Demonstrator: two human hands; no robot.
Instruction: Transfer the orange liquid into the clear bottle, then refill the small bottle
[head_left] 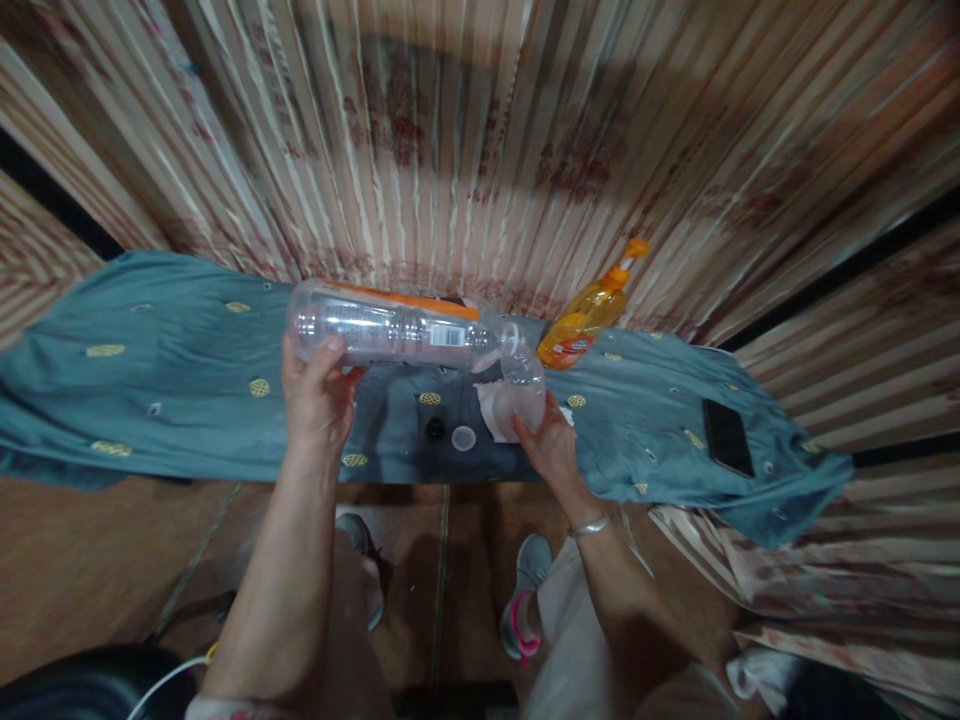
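My left hand (316,392) grips the base end of a large clear plastic bottle (390,326) with an orange label, held sideways above the table. Its open neck points right and meets the mouth of a small clear bottle (525,388), which my right hand (551,445) holds upright from below. Between my hands, a white cap (463,438) and a dark cap (435,428) lie on the teal cloth (172,390). A white tissue (492,408) lies just behind the small bottle.
An orange bottle of liquid with an orange cap (589,312) stands tilted at the back of the table. A black phone (727,437) lies on the cloth at the right. Striped curtains (480,140) hang close behind. My shoes (525,590) show on the floor below.
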